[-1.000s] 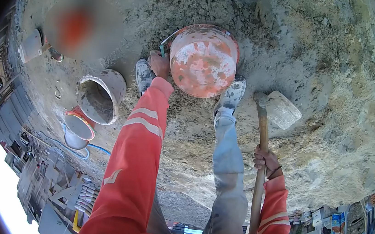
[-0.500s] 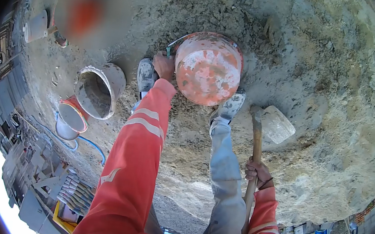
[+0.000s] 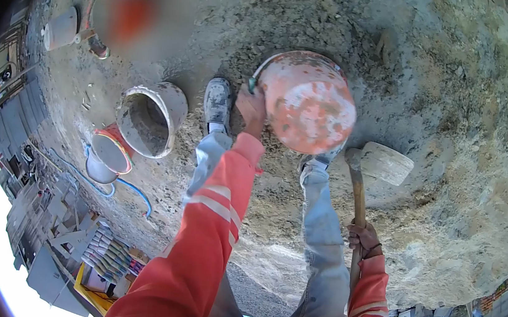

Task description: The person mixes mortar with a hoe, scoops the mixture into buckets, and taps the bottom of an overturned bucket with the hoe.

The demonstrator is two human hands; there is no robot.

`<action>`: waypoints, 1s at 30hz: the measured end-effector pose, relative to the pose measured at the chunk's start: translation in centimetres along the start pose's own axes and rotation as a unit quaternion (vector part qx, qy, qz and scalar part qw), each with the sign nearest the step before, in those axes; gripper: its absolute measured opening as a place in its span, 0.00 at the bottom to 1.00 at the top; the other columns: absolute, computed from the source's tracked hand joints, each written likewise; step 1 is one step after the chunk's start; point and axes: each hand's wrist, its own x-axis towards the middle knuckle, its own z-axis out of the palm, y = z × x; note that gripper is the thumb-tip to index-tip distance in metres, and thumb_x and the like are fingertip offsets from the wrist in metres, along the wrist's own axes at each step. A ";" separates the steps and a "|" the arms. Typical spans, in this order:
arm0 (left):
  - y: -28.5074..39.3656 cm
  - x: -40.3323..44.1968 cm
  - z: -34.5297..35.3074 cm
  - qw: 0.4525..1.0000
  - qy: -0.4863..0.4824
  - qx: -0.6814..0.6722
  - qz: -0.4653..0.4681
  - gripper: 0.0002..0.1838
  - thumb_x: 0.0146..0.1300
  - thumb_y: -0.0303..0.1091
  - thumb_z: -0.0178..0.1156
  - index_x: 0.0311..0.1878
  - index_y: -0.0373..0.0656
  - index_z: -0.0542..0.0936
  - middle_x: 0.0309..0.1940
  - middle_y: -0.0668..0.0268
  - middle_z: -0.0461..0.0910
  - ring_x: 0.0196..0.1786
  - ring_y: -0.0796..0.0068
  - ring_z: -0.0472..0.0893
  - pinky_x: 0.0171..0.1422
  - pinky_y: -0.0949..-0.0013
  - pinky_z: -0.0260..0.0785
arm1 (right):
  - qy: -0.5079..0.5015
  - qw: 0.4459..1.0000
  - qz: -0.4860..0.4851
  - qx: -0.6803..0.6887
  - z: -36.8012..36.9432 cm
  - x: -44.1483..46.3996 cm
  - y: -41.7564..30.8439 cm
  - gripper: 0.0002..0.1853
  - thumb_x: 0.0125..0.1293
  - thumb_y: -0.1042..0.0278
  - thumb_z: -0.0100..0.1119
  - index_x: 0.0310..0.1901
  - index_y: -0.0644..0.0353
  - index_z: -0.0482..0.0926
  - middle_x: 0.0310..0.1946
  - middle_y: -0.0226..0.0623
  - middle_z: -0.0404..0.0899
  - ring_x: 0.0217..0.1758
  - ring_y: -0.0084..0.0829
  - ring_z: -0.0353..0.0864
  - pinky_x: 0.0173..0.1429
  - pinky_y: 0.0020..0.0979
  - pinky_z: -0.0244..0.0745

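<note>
A large orange bucket (image 3: 312,112), blotched with pale dried material, is tipped over in front of my feet with its base facing me. My left hand (image 3: 252,105) is at the bucket's left side, beside its handle; the fingers are closed, but what they grip is partly hidden. My right hand (image 3: 364,236) is wrapped round the wooden handle of a shovel (image 3: 356,192). The shovel's grey, caked blade (image 3: 387,163) rests on the ground to the right of the bucket.
A whitish bucket (image 3: 174,112) lies on its side at the left, near a smaller red-rimmed bucket (image 3: 110,151) and a blue hose (image 3: 134,192). Another bucket (image 3: 62,29) is further up left, by a blurred patch. Rubble (image 3: 271,10) covers the ground ahead.
The orange bucket has tilted further over toward the right, and my left hand has moved with it. My right hand remains on the shovel. The view has shifted.
</note>
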 end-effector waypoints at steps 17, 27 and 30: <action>12.4 -8.9 -7.1 0.976 -0.118 -0.163 0.084 0.22 0.38 0.33 0.78 0.35 0.38 0.76 0.29 0.60 0.76 0.33 0.59 0.77 0.40 0.60 0.70 | 0.574 0.578 -0.518 -0.262 20.6 -28.0 -25.0 0.18 0.64 0.71 0.56 0.52 0.66 0.65 0.27 0.41 0.76 0.20 0.32 0.77 0.20 0.33 0.71; 10.5 -12.7 -9.7 0.956 -0.136 -0.248 0.075 0.21 0.41 0.28 0.74 0.37 0.36 0.73 0.39 0.57 0.70 0.43 0.53 0.73 0.46 0.57 0.68 | 0.412 0.656 -0.275 -0.570 18.1 -14.5 -16.4 0.23 0.53 0.69 0.62 0.49 0.65 0.66 0.39 0.56 0.79 0.43 0.62 0.78 0.51 0.50 0.74; 9.9 -13.2 -9.5 0.958 -0.133 -0.241 0.083 0.19 0.44 0.27 0.73 0.36 0.36 0.73 0.40 0.56 0.70 0.44 0.53 0.73 0.45 0.55 0.67 | 0.423 0.775 -0.315 -0.348 24.1 -23.7 -18.2 0.19 0.59 0.76 0.58 0.51 0.64 0.66 0.27 0.40 0.75 0.18 0.29 0.74 0.18 0.30 0.72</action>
